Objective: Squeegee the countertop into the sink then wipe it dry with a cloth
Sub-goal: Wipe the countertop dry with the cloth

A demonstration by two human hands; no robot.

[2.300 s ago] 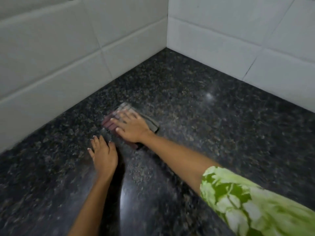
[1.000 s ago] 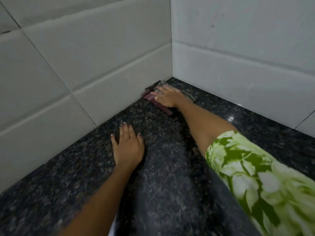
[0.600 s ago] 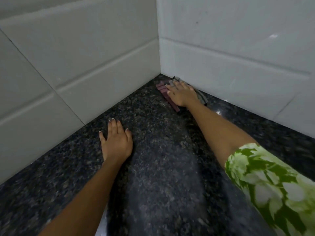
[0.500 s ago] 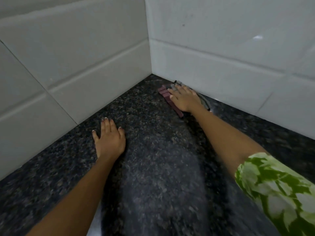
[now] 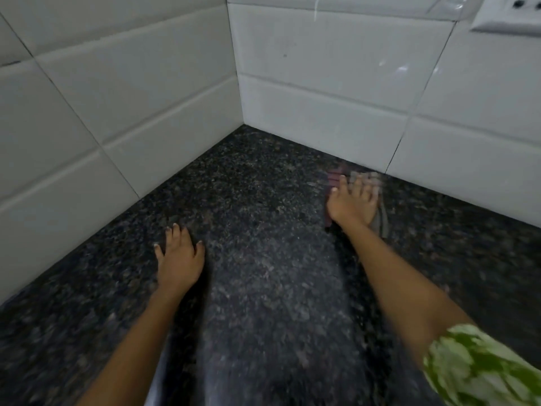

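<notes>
Since the cloth (image 5: 380, 221) lies flat under the right hand (image 5: 352, 205), whose straight fingers press it onto the countertop (image 5: 263, 288), its long axis seems to run fingertips-to-wrist, just short of the back wall (image 5: 336, 121). Well apart toward the corner side, the left hand (image 5: 179, 260) rests spread, palm down, holding nothing.

I am looking down into a corner where two white tiled walls (image 5: 322, 92) are meeting. A white wall socket (image 5: 509, 16) is showing at the upper right, and light is glinting off the glossy tiles nearby.
</notes>
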